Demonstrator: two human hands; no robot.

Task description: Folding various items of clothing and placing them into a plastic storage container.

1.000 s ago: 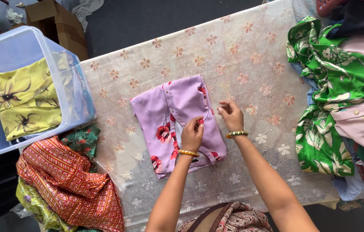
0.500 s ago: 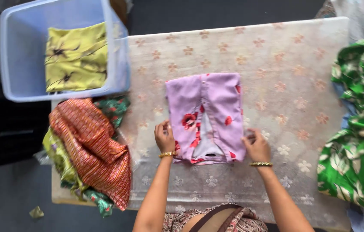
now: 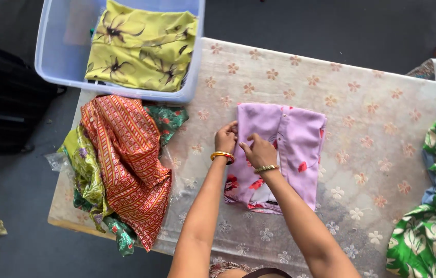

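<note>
Garment: a lilac garment (image 3: 285, 149) with red flowers is lying partly folded near the middle of the tabletop (image 3: 372, 103), which is covered by a pale cloth printed with small flowers.
Left hand: the left hand (image 3: 226, 138) is being held at the garment's left edge, fingers pinched on the fabric; an orange bangle (image 3: 222, 155) is being worn at the wrist.
Right hand: the right hand (image 3: 260, 151) is being pressed on the garment just beside the left hand, fingers curled down onto the lilac cloth; whether a fold is being gripped cannot be told. A beaded bracelet (image 3: 266, 168) is being worn at this wrist.
Hands, relation: both hands are being kept close together over the garment's left half, nearly touching.
Bin: a clear blue plastic bin (image 3: 61, 62) is resting at the tabletop's far left corner; a folded yellow-green cloth with dark flower prints (image 3: 143, 46) is lying inside it.
Left pile: an orange-red striped cloth (image 3: 127, 159) is draped over green and yellow-green fabrics at the tabletop's left edge, apart from the garment.
Right pile: a green cloth with white leaf print (image 3: 434, 226) is heaped at the right edge.
</note>
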